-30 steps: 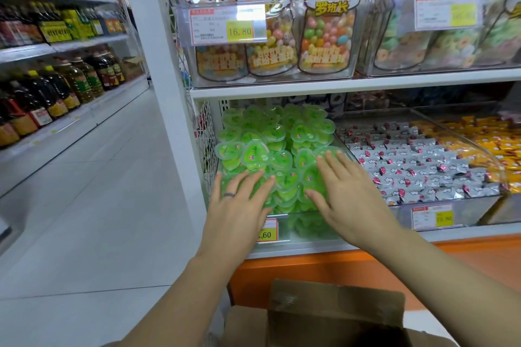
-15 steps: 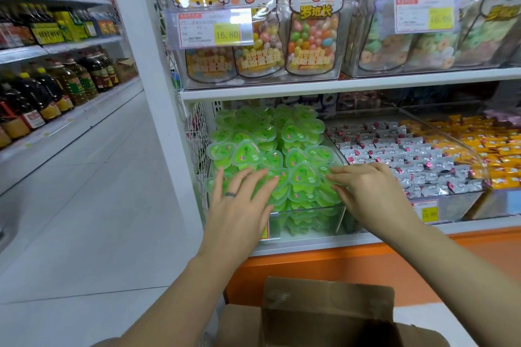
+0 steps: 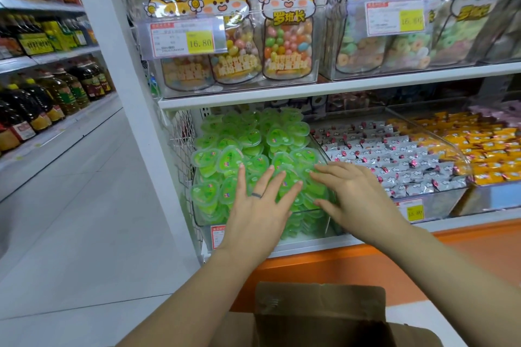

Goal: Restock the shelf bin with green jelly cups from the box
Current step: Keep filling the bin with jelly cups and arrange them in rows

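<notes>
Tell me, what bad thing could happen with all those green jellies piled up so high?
1. The green jelly cups are heaped above the front wall of the clear bin, and only the left hand and right hand press on them. Once the hands lift, some might slide out onto the floor.
2. The pile reaches the bin's right edge, so a few cups could tumble among the silver-wrapped sweets next door.

My two bare arms and one ring.
My left forearm [image 3: 194,293] and right forearm [image 3: 451,270] are bare over all their visible length, wrists included. My left grip [image 3: 256,214] wears a thin dark ring [image 3: 257,194] near the base of one finger. My right grip [image 3: 358,197] is bare; the nails look short and plain.
</notes>
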